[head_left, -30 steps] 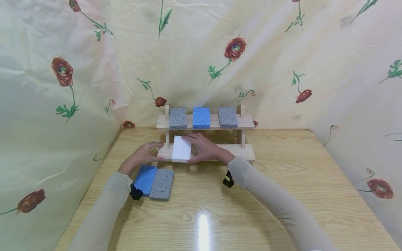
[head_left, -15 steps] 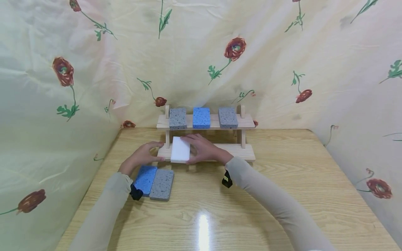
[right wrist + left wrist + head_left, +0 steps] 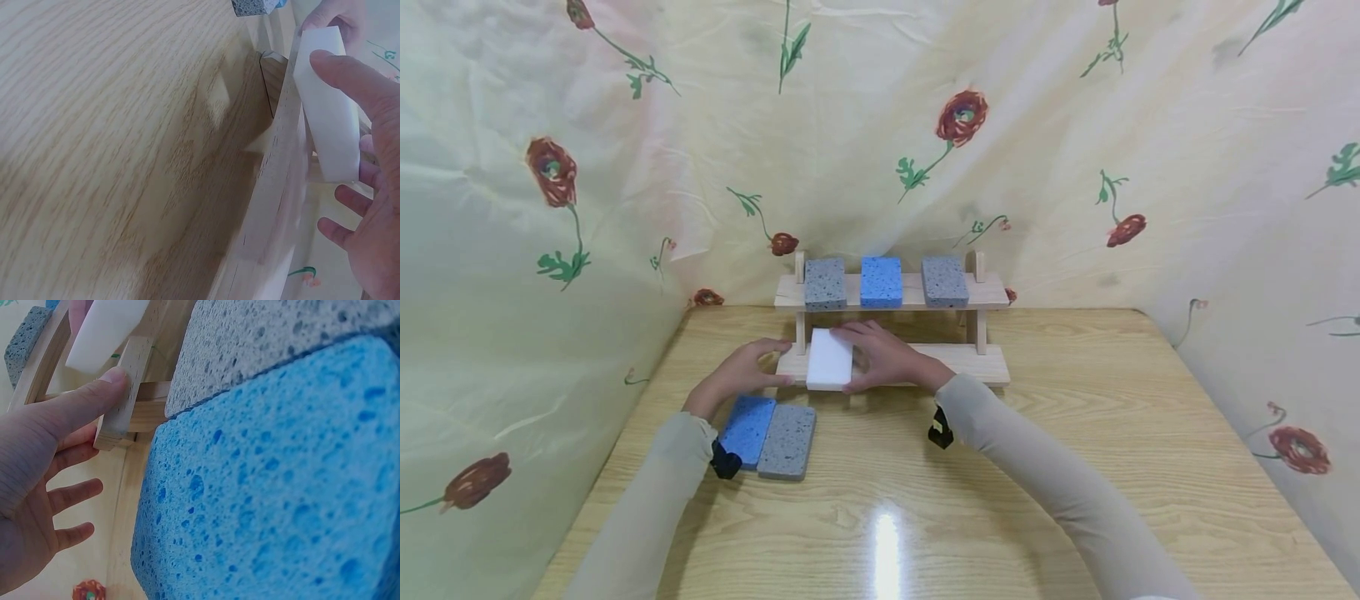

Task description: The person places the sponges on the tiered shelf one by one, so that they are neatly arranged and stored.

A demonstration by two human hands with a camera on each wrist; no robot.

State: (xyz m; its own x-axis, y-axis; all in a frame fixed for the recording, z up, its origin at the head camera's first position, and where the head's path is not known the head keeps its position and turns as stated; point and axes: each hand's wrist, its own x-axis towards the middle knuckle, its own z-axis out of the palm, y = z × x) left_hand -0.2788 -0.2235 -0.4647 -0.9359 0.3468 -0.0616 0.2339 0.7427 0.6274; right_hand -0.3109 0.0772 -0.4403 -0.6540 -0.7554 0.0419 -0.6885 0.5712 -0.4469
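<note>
On the left part of the lower board of a two-tier wooden shelf (image 3: 962, 361) sits a smooth white sponge (image 3: 830, 360), a plain rectangular block. My right hand (image 3: 889, 357) pinches it from the right, thumb on the front side and fingers toward the back; the right wrist view shows the thumb pressed on the white sponge (image 3: 328, 112). My left hand (image 3: 741, 371) holds the left end of the lower board between thumb and index finger. In the left wrist view the other fingers of the left hand (image 3: 44, 469) are spread beyond the board end.
A blue sponge (image 3: 749, 429) and a grey sponge (image 3: 787, 442) lie side by side on the wooden table (image 3: 1075, 400), below my left hand. The upper board carries a grey sponge (image 3: 825, 283), a blue sponge (image 3: 881, 282) and another grey sponge (image 3: 944, 281). Flowered cloth (image 3: 850, 150) hangs behind.
My right hand has shifted the white sponge slightly left and toward me along the lower board. The left hand stays at the board's end.
</note>
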